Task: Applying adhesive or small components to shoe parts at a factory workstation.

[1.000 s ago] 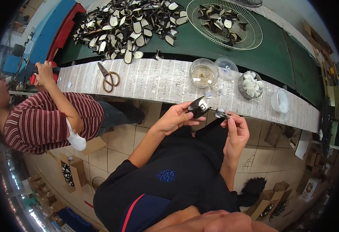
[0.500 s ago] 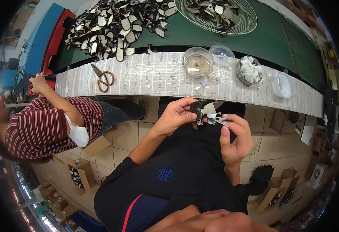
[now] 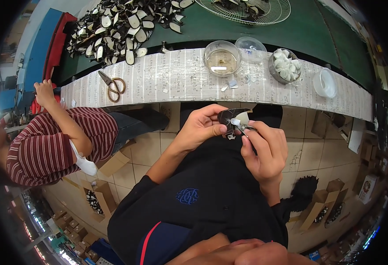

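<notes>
My left hand [image 3: 199, 128] pinches a small black shoe upper [image 3: 227, 115] with a pale lining, held in front of my chest below the bench edge. My right hand [image 3: 267, 150] is closed on metal tweezers [image 3: 247, 128], and their tips reach over the upper. A small white piece [image 3: 235, 122] sits at the tweezer tips against the upper; whether it is stuck down I cannot tell. On the bench beyond my hands stand a clear bowl of liquid [image 3: 222, 61] and a tin of white wads [image 3: 285, 66].
Gold-handled scissors [image 3: 113, 87] lie on the covered bench [image 3: 150, 81], left. Behind are a heap of black-and-white shoe parts [image 3: 114, 33] and a wire basket [image 3: 269, 17]. An empty plastic cup [image 3: 325, 84] stands right. A person in a striped shirt [image 3: 48, 145] works at left.
My right hand has moved left, bringing the tweezers and white piece in over the upper. The upper has turned slightly in my left hand. The bench sits a little higher in view.
</notes>
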`<state>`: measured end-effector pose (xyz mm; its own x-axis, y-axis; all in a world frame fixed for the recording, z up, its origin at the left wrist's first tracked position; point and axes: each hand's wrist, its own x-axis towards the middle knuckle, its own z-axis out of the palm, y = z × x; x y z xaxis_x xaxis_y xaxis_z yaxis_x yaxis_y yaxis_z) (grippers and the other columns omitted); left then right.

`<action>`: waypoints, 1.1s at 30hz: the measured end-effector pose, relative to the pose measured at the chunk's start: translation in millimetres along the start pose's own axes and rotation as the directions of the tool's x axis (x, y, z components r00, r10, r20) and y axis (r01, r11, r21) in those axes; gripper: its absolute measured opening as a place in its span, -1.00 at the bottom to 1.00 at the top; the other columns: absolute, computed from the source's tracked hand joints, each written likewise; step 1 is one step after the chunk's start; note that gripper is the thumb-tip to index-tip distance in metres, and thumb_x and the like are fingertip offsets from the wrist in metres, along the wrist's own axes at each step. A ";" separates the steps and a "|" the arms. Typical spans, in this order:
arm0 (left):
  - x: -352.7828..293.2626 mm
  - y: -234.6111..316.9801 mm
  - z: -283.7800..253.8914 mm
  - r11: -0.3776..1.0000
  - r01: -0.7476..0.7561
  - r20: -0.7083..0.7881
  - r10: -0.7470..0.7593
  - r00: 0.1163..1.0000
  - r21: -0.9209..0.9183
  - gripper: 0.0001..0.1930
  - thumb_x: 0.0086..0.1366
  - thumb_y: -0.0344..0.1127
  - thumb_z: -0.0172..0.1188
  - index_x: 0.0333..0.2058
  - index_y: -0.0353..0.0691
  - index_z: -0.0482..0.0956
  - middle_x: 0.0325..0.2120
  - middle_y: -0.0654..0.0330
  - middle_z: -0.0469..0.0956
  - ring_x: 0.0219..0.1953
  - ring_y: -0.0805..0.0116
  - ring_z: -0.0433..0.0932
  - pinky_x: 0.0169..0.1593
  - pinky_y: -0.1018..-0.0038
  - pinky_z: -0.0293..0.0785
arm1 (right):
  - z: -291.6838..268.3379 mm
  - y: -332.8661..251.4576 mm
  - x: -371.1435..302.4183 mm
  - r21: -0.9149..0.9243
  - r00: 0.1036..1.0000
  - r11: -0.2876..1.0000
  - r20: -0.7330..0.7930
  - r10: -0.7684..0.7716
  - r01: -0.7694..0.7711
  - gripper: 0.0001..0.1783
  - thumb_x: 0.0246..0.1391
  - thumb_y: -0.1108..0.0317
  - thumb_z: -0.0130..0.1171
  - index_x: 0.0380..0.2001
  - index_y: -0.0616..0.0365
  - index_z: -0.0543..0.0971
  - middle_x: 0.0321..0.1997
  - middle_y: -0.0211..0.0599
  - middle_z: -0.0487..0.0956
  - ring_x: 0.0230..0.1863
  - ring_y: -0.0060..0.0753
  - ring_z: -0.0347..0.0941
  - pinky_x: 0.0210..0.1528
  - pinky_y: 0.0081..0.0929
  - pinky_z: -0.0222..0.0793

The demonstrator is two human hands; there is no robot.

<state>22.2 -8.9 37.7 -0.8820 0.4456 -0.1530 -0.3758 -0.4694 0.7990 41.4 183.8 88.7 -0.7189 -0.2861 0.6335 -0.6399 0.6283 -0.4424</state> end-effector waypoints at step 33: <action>-2.8 -4.6 -3.6 0.999 0.018 0.012 -0.018 1.000 0.040 -0.74 0.21 -0.33 0.30 -0.24 -0.30 0.42 -0.28 0.12 0.56 -0.19 0.33 0.59 -0.03 0.42 0.48 | 9.8 9.6 -13.2 0.330 0.948 0.903 -0.065 0.311 -0.274 -0.83 -0.08 0.47 0.32 -0.34 0.25 0.65 -0.15 -0.20 0.65 -0.20 -0.25 0.45 -0.04 -0.38 0.25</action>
<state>25.4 -10.8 32.4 -0.8714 0.4635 -0.1605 -0.3799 -0.4307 0.8186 42.1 186.5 69.9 -0.8632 -0.0284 0.5041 -0.4706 0.4069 -0.7829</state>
